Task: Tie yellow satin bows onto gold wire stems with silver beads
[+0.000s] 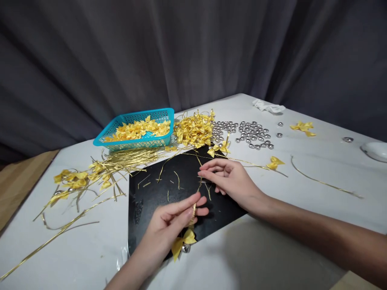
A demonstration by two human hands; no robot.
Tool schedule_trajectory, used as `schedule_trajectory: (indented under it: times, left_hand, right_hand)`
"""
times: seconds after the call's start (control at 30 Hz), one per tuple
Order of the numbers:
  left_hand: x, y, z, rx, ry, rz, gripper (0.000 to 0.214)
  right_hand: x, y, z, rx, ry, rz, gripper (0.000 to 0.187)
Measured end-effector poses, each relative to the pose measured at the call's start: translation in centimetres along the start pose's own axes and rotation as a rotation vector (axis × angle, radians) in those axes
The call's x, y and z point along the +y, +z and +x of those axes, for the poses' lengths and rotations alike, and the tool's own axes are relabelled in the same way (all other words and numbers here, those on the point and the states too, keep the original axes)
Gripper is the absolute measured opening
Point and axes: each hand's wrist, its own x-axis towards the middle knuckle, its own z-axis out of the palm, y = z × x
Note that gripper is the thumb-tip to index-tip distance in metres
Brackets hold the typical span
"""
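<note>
My left hand [178,217] pinches a gold cord between thumb and forefinger above a black mat [145,225]. From below that grip hangs a yellow ribbon bow [188,237] with a silver heart-shaped bead [185,248]. Up and to the right, my right hand [225,175] has its thumb and forefinger closed on the upper stretch of the gold cord [199,185]. Short cord scraps [177,180] lie scattered over the mat around both hands.
A blue basket [102,137] of yellow bows stands at the back left. Beside it are a pile of corded bows [195,129] and several silver beads [254,133]. Gold cords [133,159] lie left of the mat; a white dish [375,151] sits far right.
</note>
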Motion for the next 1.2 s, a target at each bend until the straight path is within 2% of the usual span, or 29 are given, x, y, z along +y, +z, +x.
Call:
schedule_trajectory:
  times: [0.13,0.17,0.33,0.43,0.53,0.63,0.77,0.83,0.93,1.07,1.2]
  left_hand:
    - [-0.4,-0.4,0.0,-0.01,0.019,0.034,0.019]
    - [-0.5,-0.5,0.0,-0.004,0.019,0.031,0.019]
    - [-0.7,-0.9,0.1,0.039,-0.018,0.029,0.018]
    - [-0.4,-0.6,0.1,0.044,0.066,0.044,0.022]
    - [0.2,-0.2,0.0,0.078,0.128,-0.058,0.02]
    - [0.7,-0.1,-0.1,0.079,0.084,-0.187,0.015]
    - [0.4,-0.4,-0.1,0.086,0.05,-0.159,0.018]
    - [0.1,-0.4,0.0,0.122,0.045,-0.112,0.022]
    - [-0.1,-0.1,0.0,0.149,0.031,-0.065,0.027]
    - [0.1,0.2,0.1,0.104,-0.029,0.008,0.031]
    - [0.0,0.0,0.1,0.077,-0.059,0.094,0.033]
  right_hand:
    - [-0.2,0.3,-0.5,0.02,0.085,0.119,0.046]
    - [-0.2,0.3,-0.6,0.014,0.092,0.145,0.047]
    - [-0.1,0.5,-1.0,-0.037,0.033,0.131,0.019]
    - [-0.1,0.5,-1.3,-0.022,-0.044,0.047,0.015]
    - [0.2,0.6,-1.6,0.005,-0.143,-0.105,0.015]
    - [1.0,0.7,-1.7,0.052,-0.307,-0.269,0.014]
    - [2.0,1.0,-2.1,0.137,-0.784,-0.454,0.011]
    - [2.2,1.2,-2.3,0.148,-0.95,-0.496,0.012]
    - [2.1,1.3,-2.5,0.16,-1.011,-0.538,0.012]
    - [1.8,0.9,-2.3,0.207,-1.101,-0.635,0.013]
    - [1.8,0.3,-2.2,0.128,-1.218,-0.876,0.017]
